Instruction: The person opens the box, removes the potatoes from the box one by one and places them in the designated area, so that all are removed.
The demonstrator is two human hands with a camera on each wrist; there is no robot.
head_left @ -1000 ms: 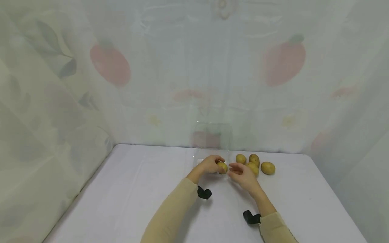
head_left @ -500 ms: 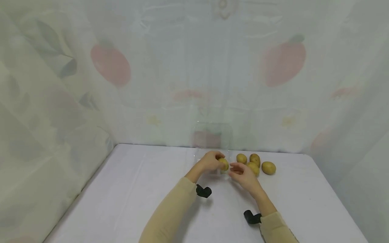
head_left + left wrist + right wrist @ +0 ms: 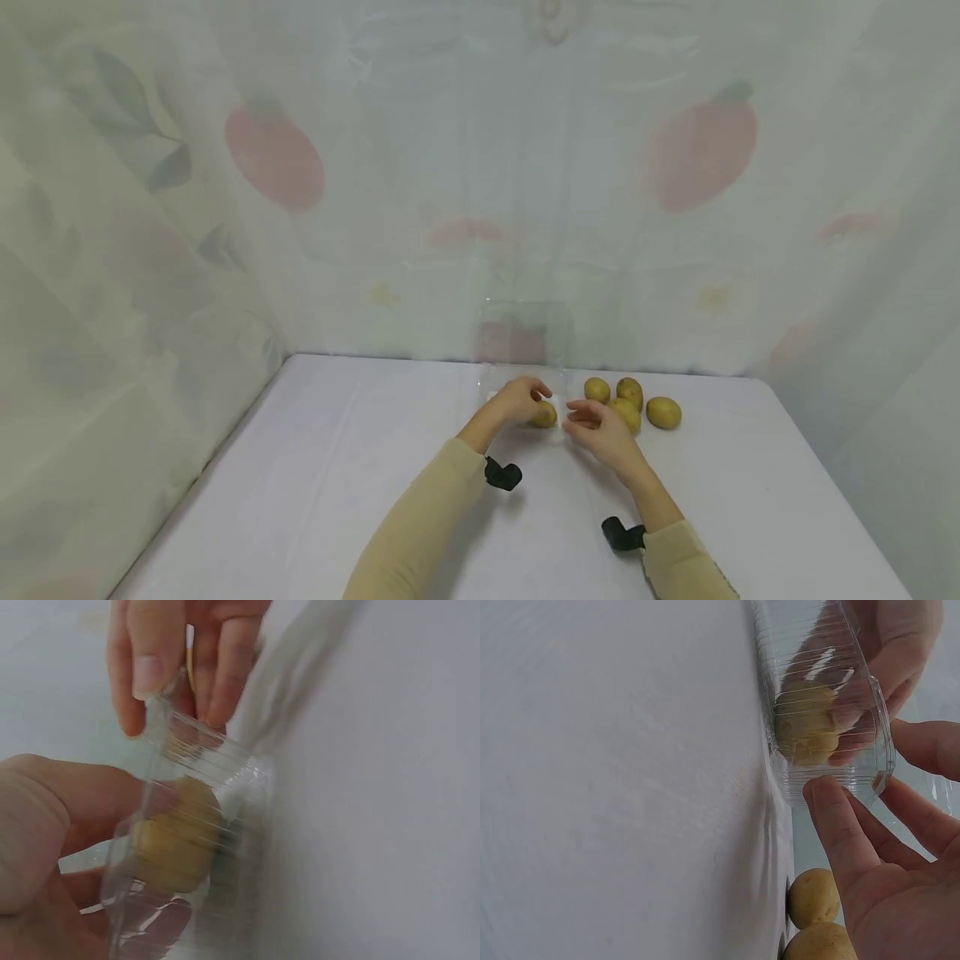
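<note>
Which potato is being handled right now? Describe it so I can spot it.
On the white table, at the far edge stands a clear plastic box. The potato sits inside it, gripped by the left hand. The other four potatoes lie loose to its right.

White table [image 3: 337, 500] under a light cloth. Four loose potatoes [image 3: 630, 404] clustered near far right edge. Sheer curtain [image 3: 270, 158] behind, printed with red fruit and grey leaves.
</note>
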